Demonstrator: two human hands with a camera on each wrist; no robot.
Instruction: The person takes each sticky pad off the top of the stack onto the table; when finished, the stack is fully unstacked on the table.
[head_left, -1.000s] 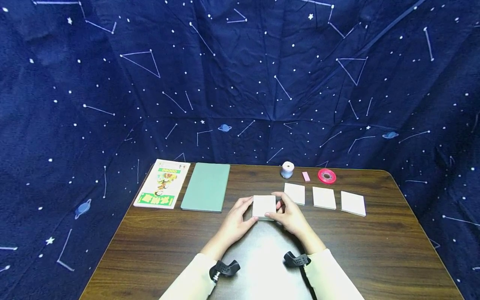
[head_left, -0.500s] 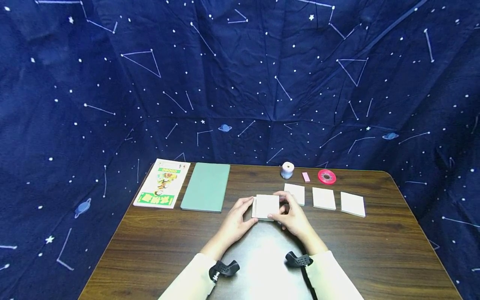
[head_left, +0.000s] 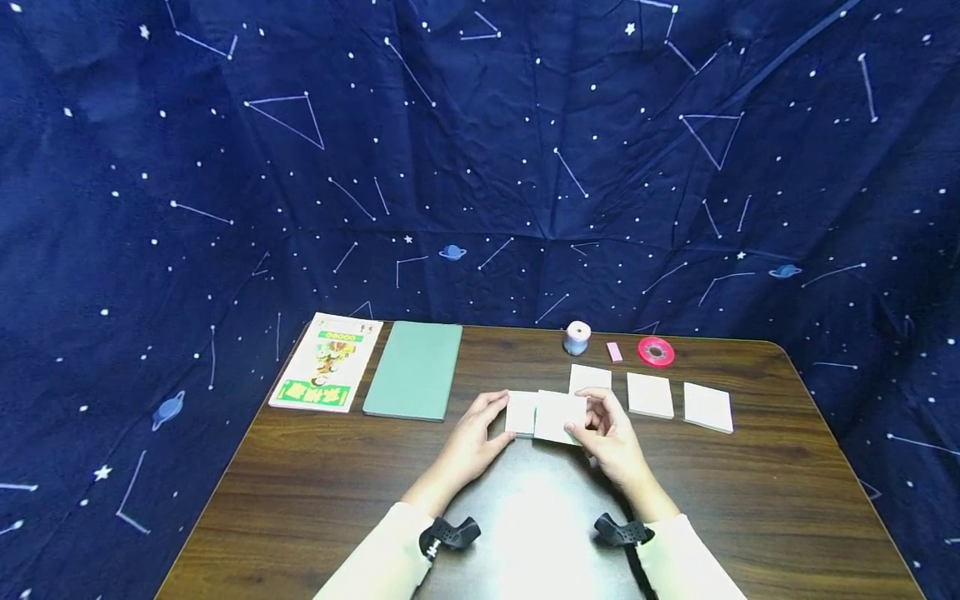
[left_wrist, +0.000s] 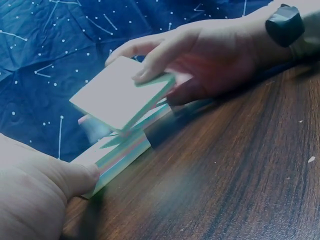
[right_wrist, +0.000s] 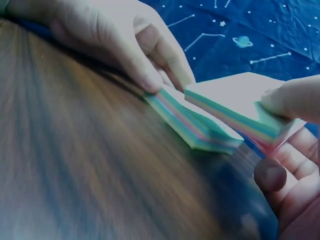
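Close to the table's middle, my left hand grips a square note pad lying on the wood, thumb on its near edge and fingers at the far one. A second white-topped note pad is pinched in my right hand, by its right side. This raised pad is tilted and partly overlaps the lower one. The right wrist view shows the lower pad with green, blue, pink and yellow layers along its sides. In the left wrist view, the right thumb presses on top of the raised pad.
Three similar white pads, the middle one among them, lie in a row to the right. Behind them are a thread spool, a small pink block and a red ring-shaped roll. A green notebook and an illustrated booklet lie left.
My right hand has lifted the upper pad off the lower one and shifted it right, uncovering the lower pad's left part. My left hand has stayed in place.
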